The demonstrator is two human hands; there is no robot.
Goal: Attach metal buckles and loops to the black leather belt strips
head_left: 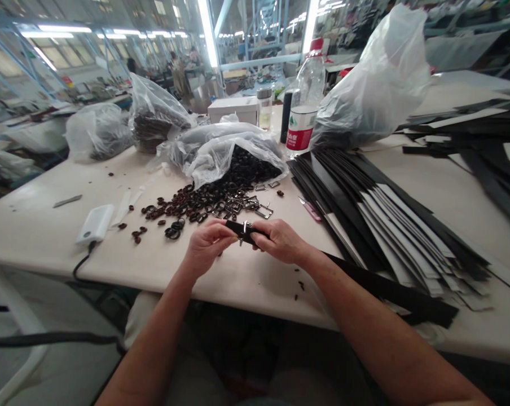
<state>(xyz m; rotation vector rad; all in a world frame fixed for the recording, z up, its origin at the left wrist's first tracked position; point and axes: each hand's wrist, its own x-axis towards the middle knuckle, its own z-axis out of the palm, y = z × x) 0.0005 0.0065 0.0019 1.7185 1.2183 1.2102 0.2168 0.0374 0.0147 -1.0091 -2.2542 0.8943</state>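
Observation:
A black belt strap point(399, 290) runs beneath my right forearm and up into my hands, above the front of the table. Near its end sits a silver metal buckle point(245, 230), between my two hands. My left hand point(207, 245) pinches the strap's end on the left of the buckle. On the other side, my right hand point(280, 241) is wrapped round the strap, thumb on top. Just beyond my fingers lie loose metal buckles point(243, 204) and a heap of small dark rings point(187, 206). Whether the strap passes fully through the buckle is hard to see.
Black and white strips point(390, 225) are stacked at the right, beside a pink-handled small tool point(310, 210). A plastic bottle point(299, 127) and a large plastic bag point(373, 84) stand behind. A white device point(95, 224) with a cable lies at the left.

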